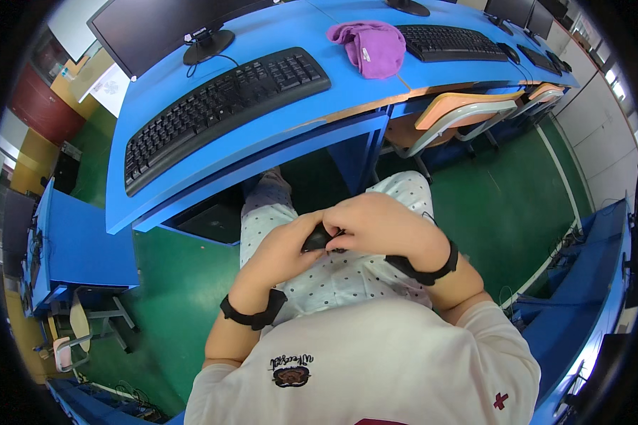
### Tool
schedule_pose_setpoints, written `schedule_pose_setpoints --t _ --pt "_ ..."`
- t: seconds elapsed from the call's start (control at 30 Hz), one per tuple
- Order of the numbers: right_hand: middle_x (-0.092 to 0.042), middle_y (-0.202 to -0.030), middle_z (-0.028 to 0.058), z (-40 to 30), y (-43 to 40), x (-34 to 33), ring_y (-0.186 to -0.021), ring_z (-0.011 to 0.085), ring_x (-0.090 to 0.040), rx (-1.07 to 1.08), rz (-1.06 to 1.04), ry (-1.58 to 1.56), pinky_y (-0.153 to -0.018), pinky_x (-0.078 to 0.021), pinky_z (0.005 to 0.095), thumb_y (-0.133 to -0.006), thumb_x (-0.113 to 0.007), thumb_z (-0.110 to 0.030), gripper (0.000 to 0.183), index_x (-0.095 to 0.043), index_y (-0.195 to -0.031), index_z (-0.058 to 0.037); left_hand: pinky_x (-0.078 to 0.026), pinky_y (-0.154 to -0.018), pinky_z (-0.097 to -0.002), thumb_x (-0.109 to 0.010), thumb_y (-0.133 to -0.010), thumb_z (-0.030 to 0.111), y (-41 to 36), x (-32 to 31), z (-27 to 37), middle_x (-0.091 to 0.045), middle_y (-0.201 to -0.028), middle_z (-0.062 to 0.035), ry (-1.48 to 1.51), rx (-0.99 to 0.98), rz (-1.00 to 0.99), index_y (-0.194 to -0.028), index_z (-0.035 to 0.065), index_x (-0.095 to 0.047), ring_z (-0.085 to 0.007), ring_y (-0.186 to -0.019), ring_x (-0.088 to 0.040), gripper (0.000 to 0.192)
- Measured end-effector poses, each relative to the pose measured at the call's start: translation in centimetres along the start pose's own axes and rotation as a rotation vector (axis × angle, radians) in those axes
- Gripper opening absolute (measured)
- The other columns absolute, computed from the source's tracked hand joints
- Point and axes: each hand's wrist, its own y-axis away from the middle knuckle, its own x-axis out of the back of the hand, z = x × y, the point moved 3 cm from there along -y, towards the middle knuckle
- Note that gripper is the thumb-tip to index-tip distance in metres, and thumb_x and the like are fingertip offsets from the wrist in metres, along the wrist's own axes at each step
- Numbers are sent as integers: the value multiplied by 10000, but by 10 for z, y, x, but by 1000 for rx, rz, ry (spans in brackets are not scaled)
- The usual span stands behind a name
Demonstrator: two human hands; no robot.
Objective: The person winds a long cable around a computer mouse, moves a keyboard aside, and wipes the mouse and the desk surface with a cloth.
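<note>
Above my lap, both hands meet around a black computer mouse (317, 239), most of it hidden by fingers. My left hand (282, 248) grips its left side. The fingertips and thumb of my right hand (375, 226) pinch its right end, where a dark gap or part shows between them. A thin black cord (429, 217) shows beside my right wrist. In front of me, a black keyboard (228, 114) lies slantwise on the blue desk (345, 103).
A monitor (154, 32) stands behind the keyboard. A purple cloth (375, 50) lies to its right, beside a second keyboard (452, 43). A chair (457, 114) is tucked under the desk at right. Another blue desk (87, 234) stands at left, with a chair (82, 324) nearby.
</note>
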Motion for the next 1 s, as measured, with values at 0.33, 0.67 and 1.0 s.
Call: schedule_pose_setpoints --t 0.33,0.67,1.0 --pt "-534 -657 10 14 -7 12 -589 101 -475 116 -177 -698 -538 -383 257 -744 -766 -154 235 -559 -764 -44 -421 -913 -362 -731 -695 27 5 16 19 -538 -1144 -111 251 -276 -61 -1175 27 -548 -291 -1070 -522 514" --pt "-563 -689 -26 28 -14 -2 -626 48 -487 34 -209 -916 -551 -389 217 -771 -742 -110 180 -577 -798 -43 -417 -908 -346 -751 -690 53 6 12 13 -539 -1149 -122 338 -287 -142 -1173 18 -547 -268 -1050 -529 526" --pt "-589 -786 10 63 -1 8 -666 63 -533 -16 -10 -1008 -596 -420 201 -729 -728 -14 146 -594 -783 -32 -422 -905 -330 -747 -669 12 13 23 16 -556 -1122 -108 375 -219 -27 -1159 20 -547 -238 -1042 -542 530"
